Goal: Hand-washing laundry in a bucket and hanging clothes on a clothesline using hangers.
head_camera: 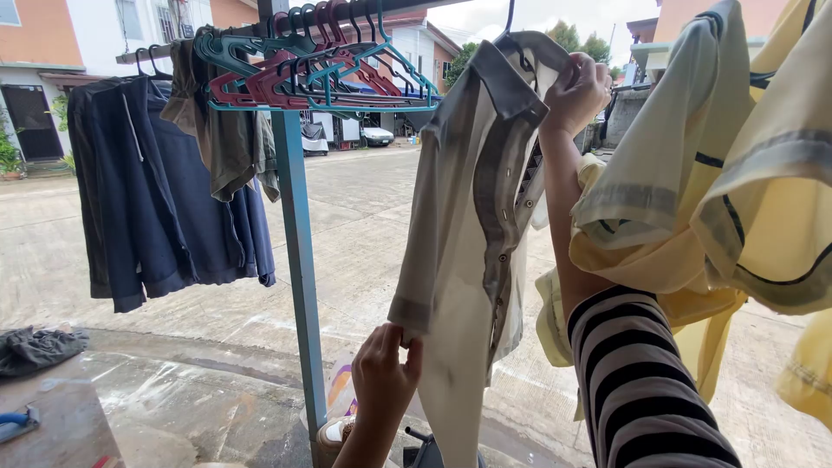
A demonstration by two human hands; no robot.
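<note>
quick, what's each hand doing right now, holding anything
Left hand: closed, pinching the sleeve hem of the white polo shirt.
Right hand: closed, gripping the same shirt at its collar, by the hanger.

Left hand (384, 374) pinches low; right hand (575, 94) grips closed, raised high.

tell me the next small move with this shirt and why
Probably tug the sleeve down and outward to smooth it. The left hand pinches its cuff, the right hand grips the collar of the white shirt, and the damp cloth hangs creased.
</note>
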